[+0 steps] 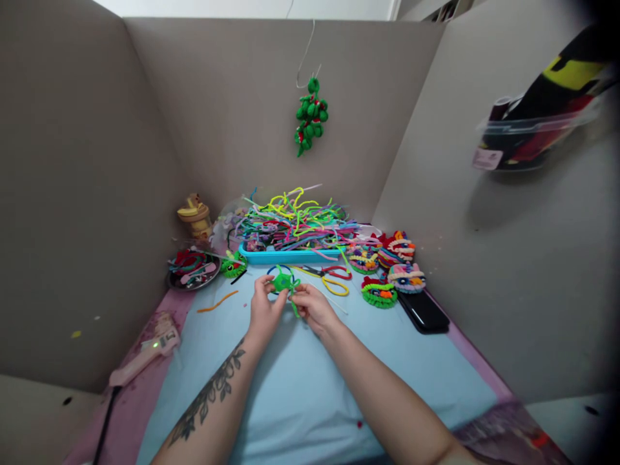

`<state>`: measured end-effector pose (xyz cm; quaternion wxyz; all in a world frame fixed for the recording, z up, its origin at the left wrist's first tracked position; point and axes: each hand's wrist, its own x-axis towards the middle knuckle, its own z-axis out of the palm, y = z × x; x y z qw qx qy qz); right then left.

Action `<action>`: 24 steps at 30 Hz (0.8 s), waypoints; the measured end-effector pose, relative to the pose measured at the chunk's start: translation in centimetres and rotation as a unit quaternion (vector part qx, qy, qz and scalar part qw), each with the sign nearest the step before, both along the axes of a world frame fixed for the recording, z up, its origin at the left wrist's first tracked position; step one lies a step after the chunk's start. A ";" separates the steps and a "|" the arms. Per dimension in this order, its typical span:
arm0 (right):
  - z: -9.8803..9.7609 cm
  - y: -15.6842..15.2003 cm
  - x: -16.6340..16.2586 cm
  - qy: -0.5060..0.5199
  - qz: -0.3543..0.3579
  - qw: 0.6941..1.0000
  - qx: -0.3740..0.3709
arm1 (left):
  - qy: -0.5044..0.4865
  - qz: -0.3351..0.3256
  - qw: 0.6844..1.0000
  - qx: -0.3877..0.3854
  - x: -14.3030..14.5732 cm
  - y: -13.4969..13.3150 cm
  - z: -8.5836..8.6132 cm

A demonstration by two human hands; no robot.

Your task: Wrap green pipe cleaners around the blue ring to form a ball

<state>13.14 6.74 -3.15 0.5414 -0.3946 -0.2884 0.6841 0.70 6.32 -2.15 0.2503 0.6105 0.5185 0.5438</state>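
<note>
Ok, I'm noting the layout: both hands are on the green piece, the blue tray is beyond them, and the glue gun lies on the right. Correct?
Not quite: the head view shows the glue gun on the left. The left hand and right hand are on the green piece, with the blue tray beyond them.

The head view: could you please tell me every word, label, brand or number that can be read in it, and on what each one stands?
No text can be read.
Pale label on the clear holder at the right wall: has dark marks, too blurred to read.
Green piece between the left hand and right hand: no lettering shows.
Black phone: no lettering shows.
</note>
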 end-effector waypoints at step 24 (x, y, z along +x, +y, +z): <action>0.3 0.3 0.9 -0.328 -0.123 0.908 0.230 | -0.180 -0.090 0.972 -0.121 0.0 0.4 0.6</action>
